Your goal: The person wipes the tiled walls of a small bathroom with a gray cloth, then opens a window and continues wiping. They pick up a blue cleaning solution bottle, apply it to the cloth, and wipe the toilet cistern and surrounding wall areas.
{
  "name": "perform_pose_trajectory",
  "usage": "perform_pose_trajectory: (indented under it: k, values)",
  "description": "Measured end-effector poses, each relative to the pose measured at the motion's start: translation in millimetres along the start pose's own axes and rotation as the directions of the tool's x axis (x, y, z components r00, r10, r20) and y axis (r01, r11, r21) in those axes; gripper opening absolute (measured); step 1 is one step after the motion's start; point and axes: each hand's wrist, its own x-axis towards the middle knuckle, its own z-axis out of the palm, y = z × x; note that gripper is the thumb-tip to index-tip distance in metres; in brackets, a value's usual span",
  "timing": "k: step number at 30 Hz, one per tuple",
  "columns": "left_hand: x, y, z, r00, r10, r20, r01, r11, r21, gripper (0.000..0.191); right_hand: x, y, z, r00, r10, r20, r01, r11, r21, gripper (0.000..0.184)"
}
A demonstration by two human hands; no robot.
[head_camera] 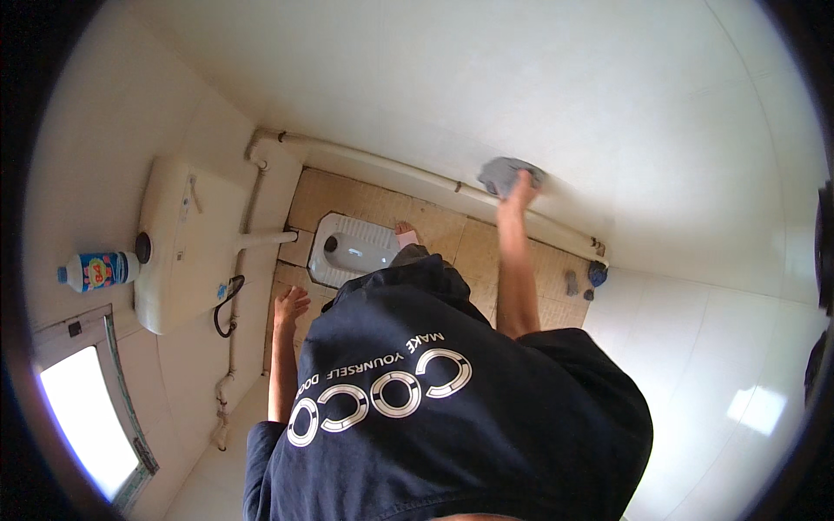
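Note:
My right hand [523, 190] holds a bunched grey cloth [503, 176] against the white wall panel [456, 78], just above a white pipe that runs low along it. The hand is slightly blurred, and the cloth hides most of its fingers. My left hand [290, 304] hangs at my side with loosely curled fingers and nothing in it. Beyond that hand, a white squat toilet pan [355, 251] is set into the tan tiled floor [449, 238]. My bare foot [405, 232] stands at the pan's right edge.
On the left wall hangs a cream cistern [195, 254] with a blue-and-white bottle [101, 271] on top. Below the cistern, a flush pipe [270, 239] and black hose [225, 316] stick out. Dark items [589, 280] lie in the far right corner. A window [91, 417] glows at lower left.

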Motion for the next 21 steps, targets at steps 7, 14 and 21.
perform_pose_trajectory:
  k: [7,14,21]
  values:
    - [8.0,30.4,8.1,0.983,0.108,0.148,-0.124,0.987,0.101,0.039,-54.6,37.0,91.4,0.957,0.284,0.052,-0.287,0.955,0.077,0.051]
    - [16.0,29.6,5.6,0.993,0.031,0.112,-0.038,0.997,0.06,0.038,-42.4,-14.8,61.3,0.987,0.021,-0.161,-0.024,1.0,-0.015,0.052]
    - [21.7,46.6,5.6,0.979,0.125,0.163,-0.142,0.985,0.094,0.038,-33.9,53.4,65.6,0.992,0.094,-0.08,-0.084,0.988,0.13,0.034]
